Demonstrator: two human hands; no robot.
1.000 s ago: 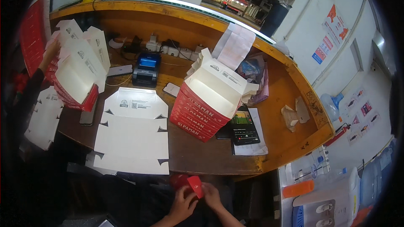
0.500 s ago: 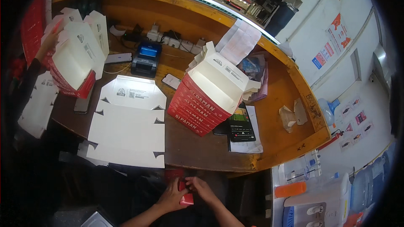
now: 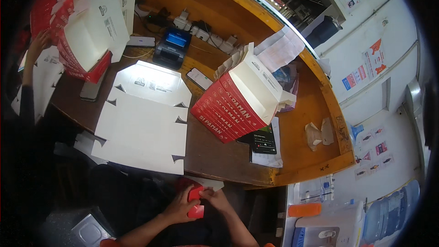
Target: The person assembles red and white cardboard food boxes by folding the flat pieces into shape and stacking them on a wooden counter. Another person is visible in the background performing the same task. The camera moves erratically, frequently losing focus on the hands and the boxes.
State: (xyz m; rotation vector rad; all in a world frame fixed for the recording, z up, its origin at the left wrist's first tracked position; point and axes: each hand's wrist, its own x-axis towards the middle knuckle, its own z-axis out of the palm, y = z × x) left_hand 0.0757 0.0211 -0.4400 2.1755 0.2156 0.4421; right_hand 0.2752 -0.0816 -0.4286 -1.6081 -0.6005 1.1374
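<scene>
Holding a small red box (image 3: 195, 201) low in front of the body, below the near edge of the wooden desk (image 3: 228, 155), the person has both hands closed on it: the left hand (image 3: 179, 208) wraps its fingers round the box's left side and underside, and the right hand (image 3: 216, 200) pinches its upper right edge, the two hands nearly touching across the red card. Just above the hands a white flap of the same card juts out from under the desk edge. On the desk right above them lies a flat white blank (image 3: 144, 121), unfolded, with notched corners, part of it hanging over the near edge. To its right a tilted stack (image 3: 238, 105) of folded red-and-white boxes leans on the desk, with a dark phone (image 3: 264, 140) lying on a sheet of paper just beside its lower right corner. Another phone (image 3: 199, 78) lies between the blank and the stack, and a small black printer (image 3: 171, 48) stands behind the blank, near a row of white plugs. At far left a second stack (image 3: 89, 32) of the same boxes is steadied by another person's hand (image 3: 36, 45), well apart from the person's own hands.
</scene>
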